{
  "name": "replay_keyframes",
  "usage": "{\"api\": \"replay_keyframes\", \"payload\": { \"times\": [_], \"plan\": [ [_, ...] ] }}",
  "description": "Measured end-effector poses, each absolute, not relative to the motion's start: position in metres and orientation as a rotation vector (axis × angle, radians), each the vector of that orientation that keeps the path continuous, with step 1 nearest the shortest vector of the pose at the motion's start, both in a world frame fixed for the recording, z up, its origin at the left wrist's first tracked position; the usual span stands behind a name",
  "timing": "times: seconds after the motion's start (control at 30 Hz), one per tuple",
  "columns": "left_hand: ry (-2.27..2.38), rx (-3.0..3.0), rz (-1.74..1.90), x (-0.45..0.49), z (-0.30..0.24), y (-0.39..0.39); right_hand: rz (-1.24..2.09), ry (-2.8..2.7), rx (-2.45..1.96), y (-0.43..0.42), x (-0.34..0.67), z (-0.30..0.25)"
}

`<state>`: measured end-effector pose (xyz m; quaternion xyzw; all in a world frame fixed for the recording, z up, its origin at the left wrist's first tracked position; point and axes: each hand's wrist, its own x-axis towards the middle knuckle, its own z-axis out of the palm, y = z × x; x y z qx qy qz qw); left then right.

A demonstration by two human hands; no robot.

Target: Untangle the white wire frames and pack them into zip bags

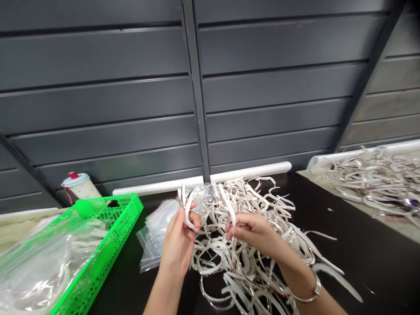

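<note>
My left hand (pixel 180 238) is closed round a few curved white bands (pixel 185 205) together with a small clear plastic bag (pixel 204 194). My right hand (pixel 252 232) pinches the end of another white band (pixel 227 205), just right of the bag. Both hands hover over a heap of tangled white bands (pixel 256 258) lying on the dark table (pixel 367 258). A silver bangle (pixel 311 293) circles my right wrist.
A stack of clear bags (pixel 154 236) lies left of the heap. A green mesh basket (pixel 108 236) holding filled bags stands at left, a lidded cup (pixel 78 183) behind it. A white tube (pixel 203 178) runs along the grey panelled wall. Another heap of bands (pixel 377 179) lies at right.
</note>
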<state>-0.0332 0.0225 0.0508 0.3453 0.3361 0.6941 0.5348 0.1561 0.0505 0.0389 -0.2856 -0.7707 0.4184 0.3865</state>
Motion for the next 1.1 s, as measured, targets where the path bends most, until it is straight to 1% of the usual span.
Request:
{"api": "replay_keyframes", "payload": {
  "times": [0.1,0.17,0.3,0.4,0.63,0.8,0.9,1.0,1.1],
  "plan": [
    [0.795,0.887,1.632,-0.029,0.047,0.021,0.779,-1.932,-0.821,0.044,0.15,0.04],
    [0.815,0.952,1.604,-0.023,0.043,0.018,0.701,-1.98,-0.784,0.037,0.143,0.041],
    [0.947,1.083,1.524,-0.012,0.033,0.011,0.692,-2.05,-0.667,0.026,0.13,0.043],
    [0.957,1.186,1.476,-0.006,0.029,0.007,0.665,-2.032,-0.65,0.026,0.125,0.041],
    [1.007,1.498,1.388,-0.005,0.037,0.003,0.605,-1.975,-0.656,0.032,0.124,0.036],
    [1.003,1.613,1.355,-0.009,0.038,0.006,0.761,-1.997,-0.575,0.035,0.131,0.039],
    [1.052,1.688,1.331,-0.012,0.038,0.006,0.997,-1.944,-0.522,0.043,0.141,0.04],
    [1.126,1.717,1.336,-0.014,0.039,0.004,1.281,-1.766,-0.538,0.051,0.152,0.04],
    [1.154,1.729,1.308,-0.014,0.041,0.001,1.379,-1.554,-0.537,0.052,0.154,0.04]
  ]
}}
